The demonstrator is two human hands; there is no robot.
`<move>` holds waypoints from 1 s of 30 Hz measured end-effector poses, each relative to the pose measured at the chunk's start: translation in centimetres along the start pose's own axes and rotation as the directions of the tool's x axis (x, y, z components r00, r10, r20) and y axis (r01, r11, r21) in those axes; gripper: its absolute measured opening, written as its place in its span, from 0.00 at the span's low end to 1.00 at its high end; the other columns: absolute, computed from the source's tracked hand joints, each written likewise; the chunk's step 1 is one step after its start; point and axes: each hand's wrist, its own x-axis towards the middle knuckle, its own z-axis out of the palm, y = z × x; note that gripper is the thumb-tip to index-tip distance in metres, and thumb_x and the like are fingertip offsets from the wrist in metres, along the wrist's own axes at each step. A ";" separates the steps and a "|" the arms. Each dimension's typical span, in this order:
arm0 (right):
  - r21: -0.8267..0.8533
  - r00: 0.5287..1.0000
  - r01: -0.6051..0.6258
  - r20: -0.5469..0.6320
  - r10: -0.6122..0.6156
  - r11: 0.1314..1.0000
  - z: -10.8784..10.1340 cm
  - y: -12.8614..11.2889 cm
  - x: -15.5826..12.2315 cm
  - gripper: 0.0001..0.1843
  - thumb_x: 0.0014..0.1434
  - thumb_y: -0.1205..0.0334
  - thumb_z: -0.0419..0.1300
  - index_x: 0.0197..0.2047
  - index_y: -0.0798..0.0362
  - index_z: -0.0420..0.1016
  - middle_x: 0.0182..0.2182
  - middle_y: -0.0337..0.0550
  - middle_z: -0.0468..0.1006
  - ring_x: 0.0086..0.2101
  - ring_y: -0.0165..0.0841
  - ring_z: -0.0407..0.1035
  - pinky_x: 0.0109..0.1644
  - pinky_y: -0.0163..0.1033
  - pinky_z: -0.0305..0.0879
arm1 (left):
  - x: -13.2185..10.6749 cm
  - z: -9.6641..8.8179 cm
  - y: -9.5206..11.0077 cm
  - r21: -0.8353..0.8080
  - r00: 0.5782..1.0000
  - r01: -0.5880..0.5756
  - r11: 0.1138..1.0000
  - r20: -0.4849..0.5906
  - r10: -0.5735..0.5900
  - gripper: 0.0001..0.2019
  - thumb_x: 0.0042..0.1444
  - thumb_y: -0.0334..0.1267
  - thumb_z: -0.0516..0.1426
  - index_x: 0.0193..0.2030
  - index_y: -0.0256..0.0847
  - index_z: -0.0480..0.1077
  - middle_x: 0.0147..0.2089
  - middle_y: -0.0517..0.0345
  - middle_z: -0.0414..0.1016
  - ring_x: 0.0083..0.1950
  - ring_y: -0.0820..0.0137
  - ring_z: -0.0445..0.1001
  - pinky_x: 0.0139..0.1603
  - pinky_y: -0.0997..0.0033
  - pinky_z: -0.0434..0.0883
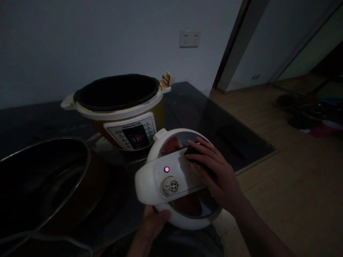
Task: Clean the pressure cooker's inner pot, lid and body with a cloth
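Observation:
I hold a white pressure-cooker lid (163, 178) tilted over the near edge of a dark table (193, 107). My left hand (152, 223) grips the lid's lower rim from beneath, thumb on its edge. My right hand (217, 173) lies on top of the lid with fingers curled over a small dark object (193, 151) pressed against the lid's handle bar. A pink dot and a round valve show on the bar. Behind the lid stands the open cooker body (118, 107), white and brown, with a black inner pot and a control panel facing me.
A large dark metal pot (40, 182) sits at the left of the table, a pale cord (53, 238) in front of it. A wall socket (189, 38) is behind. To the right lie wooden floor (294, 171) and a doorway.

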 end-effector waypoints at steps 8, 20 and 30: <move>0.255 0.947 -0.099 0.320 0.012 0.962 -1.3 2.3 5.8 0.10 0.64 0.62 0.52 0.35 0.54 0.73 0.34 0.42 0.76 0.37 0.33 0.70 0.42 0.38 0.65 | 0.2 -0.1 0.0 -0.022 1.000 -0.010 1.000 0.010 0.010 0.40 0.26 0.38 0.73 0.53 0.42 0.71 0.35 0.52 0.82 0.42 0.55 0.79 0.47 0.59 0.75; 0.288 0.830 0.174 0.471 -0.298 0.942 -2.1 2.4 6.7 0.14 0.65 0.58 0.51 0.32 0.54 0.73 0.28 0.41 0.72 0.32 0.31 0.67 0.38 0.36 0.62 | 0.3 -0.3 -0.1 -0.043 1.000 0.021 0.999 -0.009 -0.021 0.38 0.27 0.37 0.73 0.52 0.42 0.72 0.35 0.53 0.82 0.41 0.56 0.79 0.47 0.60 0.75; 0.131 0.799 0.434 0.402 -0.448 0.891 -2.3 1.8 4.1 0.10 0.64 0.60 0.51 0.37 0.51 0.72 0.32 0.40 0.76 0.39 0.33 0.69 0.56 0.48 0.58 | 0.2 -0.3 0.1 -0.053 0.999 0.038 0.998 -0.020 -0.039 0.41 0.28 0.35 0.73 0.55 0.44 0.70 0.36 0.54 0.82 0.43 0.55 0.79 0.49 0.61 0.74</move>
